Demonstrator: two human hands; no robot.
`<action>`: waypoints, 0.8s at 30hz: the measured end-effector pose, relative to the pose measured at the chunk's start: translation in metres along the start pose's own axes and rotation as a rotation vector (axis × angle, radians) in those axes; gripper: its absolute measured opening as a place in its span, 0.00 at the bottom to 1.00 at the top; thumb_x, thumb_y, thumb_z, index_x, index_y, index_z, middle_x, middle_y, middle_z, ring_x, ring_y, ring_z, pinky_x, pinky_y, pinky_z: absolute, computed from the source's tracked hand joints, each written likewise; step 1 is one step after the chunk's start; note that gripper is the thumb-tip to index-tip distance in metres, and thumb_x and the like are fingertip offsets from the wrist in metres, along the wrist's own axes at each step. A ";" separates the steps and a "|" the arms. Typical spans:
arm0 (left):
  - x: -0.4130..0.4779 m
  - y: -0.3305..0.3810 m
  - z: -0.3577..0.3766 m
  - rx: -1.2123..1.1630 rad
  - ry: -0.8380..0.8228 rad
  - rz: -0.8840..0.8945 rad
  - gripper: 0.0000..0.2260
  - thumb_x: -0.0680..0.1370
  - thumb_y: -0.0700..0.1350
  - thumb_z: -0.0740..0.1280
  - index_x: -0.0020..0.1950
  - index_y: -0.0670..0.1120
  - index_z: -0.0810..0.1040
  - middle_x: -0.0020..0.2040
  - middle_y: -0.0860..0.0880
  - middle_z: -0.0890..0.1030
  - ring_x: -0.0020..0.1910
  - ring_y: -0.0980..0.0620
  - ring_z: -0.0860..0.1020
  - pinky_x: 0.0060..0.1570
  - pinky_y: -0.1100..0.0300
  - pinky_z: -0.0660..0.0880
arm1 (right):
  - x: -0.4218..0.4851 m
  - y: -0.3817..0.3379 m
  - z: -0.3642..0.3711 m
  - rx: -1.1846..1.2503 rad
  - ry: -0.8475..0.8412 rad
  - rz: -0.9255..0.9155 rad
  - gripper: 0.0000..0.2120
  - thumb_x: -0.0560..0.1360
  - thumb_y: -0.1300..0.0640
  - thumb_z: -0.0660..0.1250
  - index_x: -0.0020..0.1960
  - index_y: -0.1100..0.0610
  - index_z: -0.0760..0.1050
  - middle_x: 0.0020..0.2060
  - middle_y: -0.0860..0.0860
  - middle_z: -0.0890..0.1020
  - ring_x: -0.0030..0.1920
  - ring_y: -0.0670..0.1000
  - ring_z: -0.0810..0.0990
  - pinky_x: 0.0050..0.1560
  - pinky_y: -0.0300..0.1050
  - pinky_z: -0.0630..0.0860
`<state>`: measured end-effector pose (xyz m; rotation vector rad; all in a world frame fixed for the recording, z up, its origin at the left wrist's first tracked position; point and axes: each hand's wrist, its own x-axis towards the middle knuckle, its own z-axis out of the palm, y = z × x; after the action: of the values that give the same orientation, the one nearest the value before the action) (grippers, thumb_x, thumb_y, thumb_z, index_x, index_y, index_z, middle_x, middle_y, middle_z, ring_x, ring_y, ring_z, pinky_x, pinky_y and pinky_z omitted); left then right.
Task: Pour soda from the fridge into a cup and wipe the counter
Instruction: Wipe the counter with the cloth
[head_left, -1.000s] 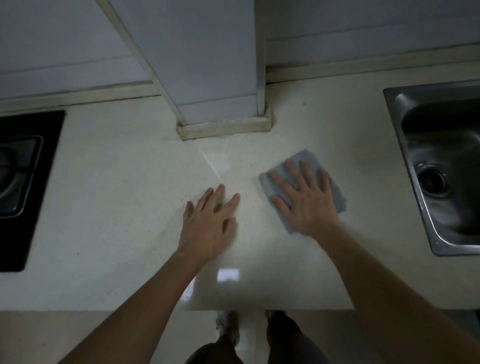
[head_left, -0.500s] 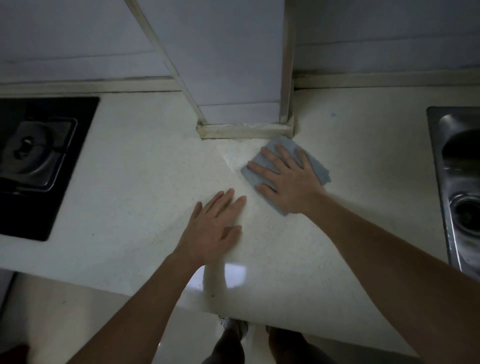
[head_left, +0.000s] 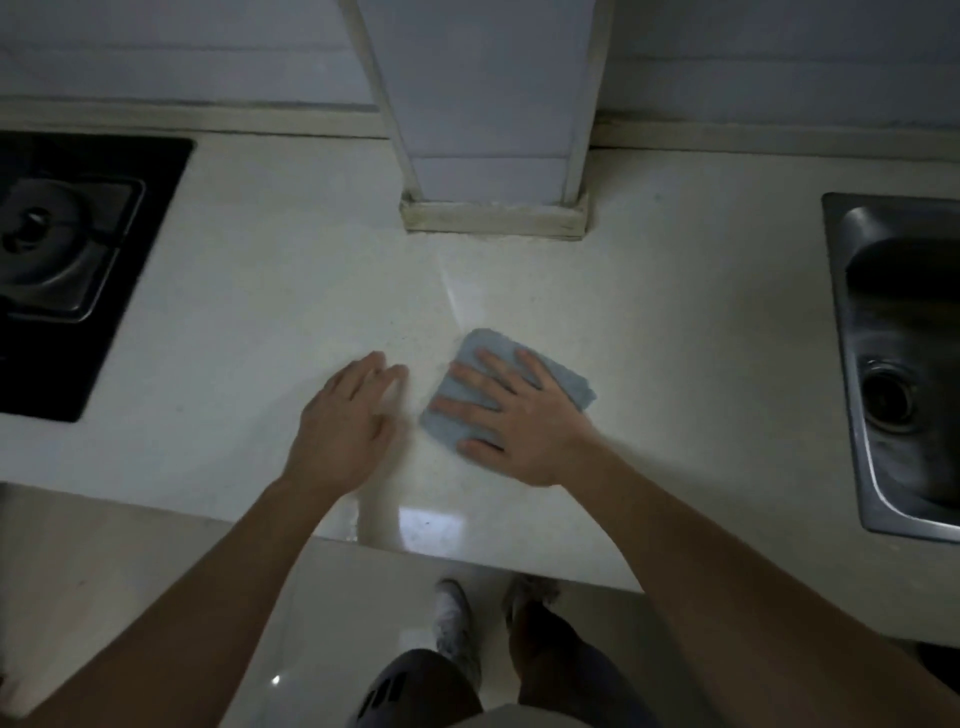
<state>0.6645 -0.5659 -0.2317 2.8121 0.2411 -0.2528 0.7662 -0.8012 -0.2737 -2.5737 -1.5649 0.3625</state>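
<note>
Wiping stage judged under way. Blue-grey cloth (head_left: 506, 387) pressed flat on counter (head_left: 701, 338) at frame centre by right hand (head_left: 511, 415), fingers spread. Left hand (head_left: 345, 426) laid open, empty, just beside. Soda, cup not seen; pouring progress not confirmed.

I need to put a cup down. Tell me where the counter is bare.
Bare counter lies between the stove and left hand, and between the cloth under the right hand and the sink. Crowded only around the hands.
</note>
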 end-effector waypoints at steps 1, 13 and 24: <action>-0.007 -0.003 -0.003 -0.002 0.006 0.010 0.28 0.75 0.54 0.55 0.73 0.47 0.72 0.73 0.42 0.71 0.69 0.38 0.72 0.64 0.43 0.73 | 0.004 -0.008 0.000 0.023 0.008 0.117 0.28 0.81 0.34 0.42 0.79 0.38 0.41 0.80 0.48 0.44 0.79 0.55 0.38 0.76 0.63 0.37; -0.103 -0.056 0.000 0.063 -0.098 0.017 0.25 0.77 0.44 0.67 0.74 0.48 0.69 0.76 0.43 0.66 0.72 0.40 0.68 0.63 0.42 0.74 | 0.011 -0.162 0.033 0.064 0.057 0.286 0.28 0.82 0.37 0.45 0.80 0.42 0.47 0.80 0.53 0.50 0.79 0.59 0.44 0.74 0.68 0.45; -0.101 -0.028 0.001 0.173 -0.089 -0.019 0.24 0.78 0.48 0.66 0.74 0.52 0.66 0.72 0.42 0.64 0.68 0.38 0.65 0.57 0.41 0.74 | -0.111 -0.081 0.024 0.144 0.070 0.947 0.29 0.79 0.33 0.40 0.77 0.36 0.36 0.80 0.48 0.40 0.79 0.55 0.37 0.76 0.64 0.39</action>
<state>0.5614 -0.5538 -0.2211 2.9606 0.2357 -0.4216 0.6417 -0.8630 -0.2634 -2.9679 -0.1826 0.4138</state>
